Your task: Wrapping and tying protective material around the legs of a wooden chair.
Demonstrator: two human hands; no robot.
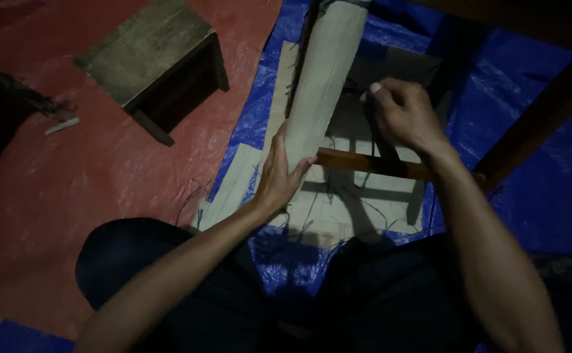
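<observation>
A long pale strip of flat fibrous material (328, 72) runs from the top of the view down toward me. My left hand (278, 173) grips its lower end, thumb on top. My right hand (400, 111) is closed near the strip's right side, fingers pinched on what looks like a thin dark fibre; I cannot make the fibre out clearly. A brown wooden stick (354, 161) lies crosswise under both hands. Beneath it, more pale sheets (338, 209) with frayed dark threads lie flat on the blue tarp (528, 150).
A small dark wooden stool (152, 55) stands on a red tarp (70, 189) at the upper left. A small white stick (62, 125) lies left of it. A dark wooden beam (534, 124) slants at the right. My dark-clothed knees fill the bottom.
</observation>
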